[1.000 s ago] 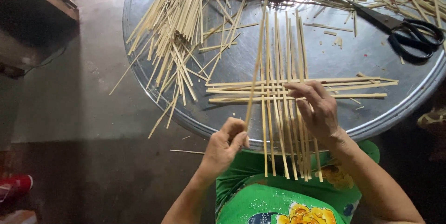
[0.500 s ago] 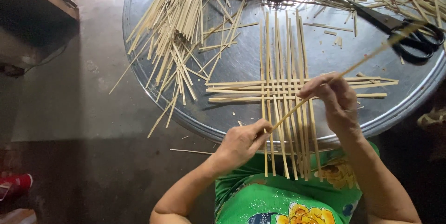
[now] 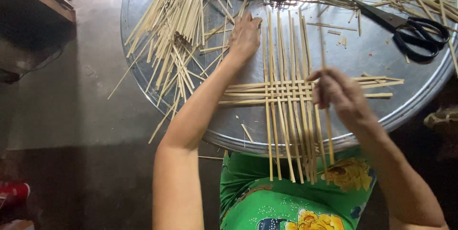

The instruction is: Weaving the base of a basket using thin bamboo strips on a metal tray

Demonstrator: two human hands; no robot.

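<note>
1. Since half a second ago, the left hand point(image 3: 245, 34) has gone from the near edge of the tray up to the far ends of the strips.
2. Now its fingers are flat and spread, pressing on the top ends of the woven mat point(image 3: 286, 96).
3. At the same time the right hand point(image 3: 341, 95) has turned its thin bamboo strip point(image 3: 323, 58) from slanting to almost straight up and down.
4. Its fingers are closed, pinching that strip over the right side of the mat.
5. That mat is made of pale strips crossing each other, and it lies on the near part of a big round metal tray point(image 3: 377, 48).
6. Its long strips hang over the tray's edge, above a green flowered cloth point(image 3: 267, 196) on the person's lap.
7. On the left of the tray sits a loose pile of strips point(image 3: 176, 29).
8. Black scissors point(image 3: 410, 32) lie at the far right.
9. Under the tray is a grey concrete floor point(image 3: 71, 96).
10. Dark wooden furniture point(image 3: 38, 1) stands at the top left.
11. Something red point(image 3: 14, 194) shows at the bottom left.
</note>
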